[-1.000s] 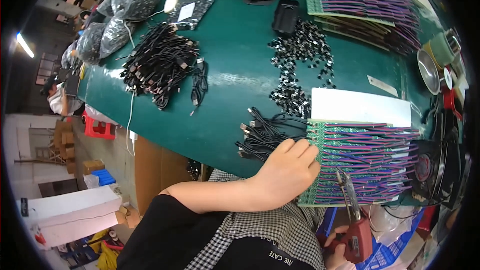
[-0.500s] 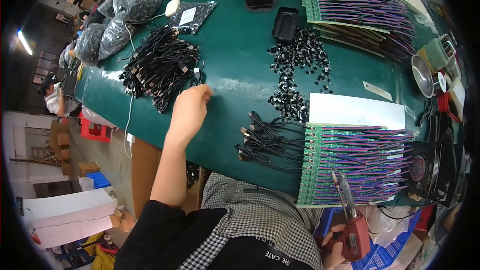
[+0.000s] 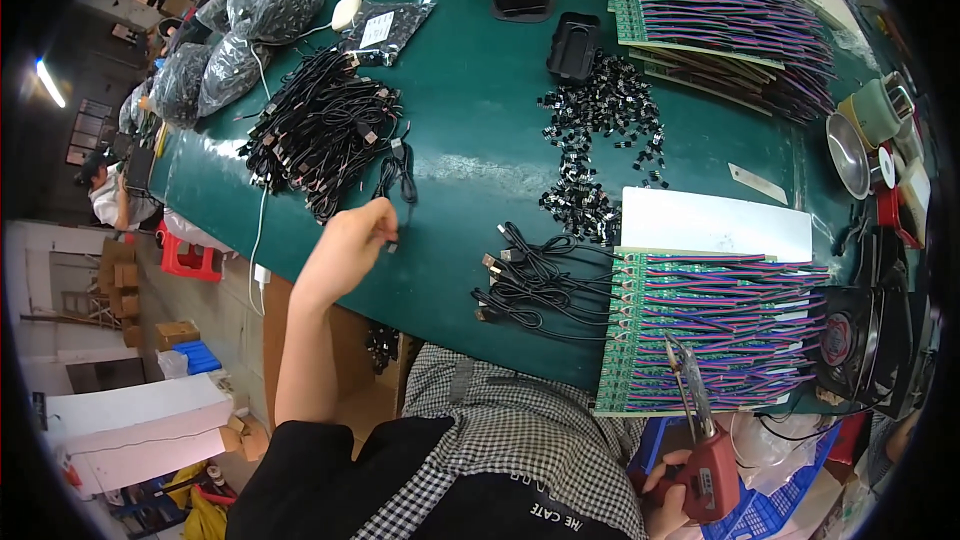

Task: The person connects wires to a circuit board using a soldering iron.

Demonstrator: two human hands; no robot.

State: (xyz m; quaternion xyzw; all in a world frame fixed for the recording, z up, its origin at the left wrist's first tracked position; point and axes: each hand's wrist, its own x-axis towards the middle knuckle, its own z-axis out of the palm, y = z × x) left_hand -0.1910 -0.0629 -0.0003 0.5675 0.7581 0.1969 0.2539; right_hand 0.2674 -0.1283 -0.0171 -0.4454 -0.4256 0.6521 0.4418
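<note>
My left hand (image 3: 350, 245) is closed in a pinch just below the pile of black USB cables (image 3: 325, 125). A small dark end of a black USB cable (image 3: 391, 246) shows at its fingertips; the rest of its grip is hidden. One looped cable (image 3: 402, 175) lies between the pile and this hand. At the lower right, my right hand (image 3: 668, 492) is wrapped around the handle of a red soldering gun (image 3: 712, 475). Its tip points over a green circuit board panel (image 3: 622, 365) with rows of coloured wires. Several black cables (image 3: 535, 280) reach the panel's left edge.
Small black parts (image 3: 600, 110) are heaped mid-table near a black tray (image 3: 573, 48). More wired panels (image 3: 700, 5) are stacked at the far right. Black plastic bags (image 3: 235, 60) stand far left. A metal bowl (image 3: 848, 155) and a black fan-like device (image 3: 850, 340) are at the right.
My left hand has moved toward me and slightly left, away from the cable pile, uncovering a looped cable. My right hand and the soldering gun have stayed nearly in place.
</note>
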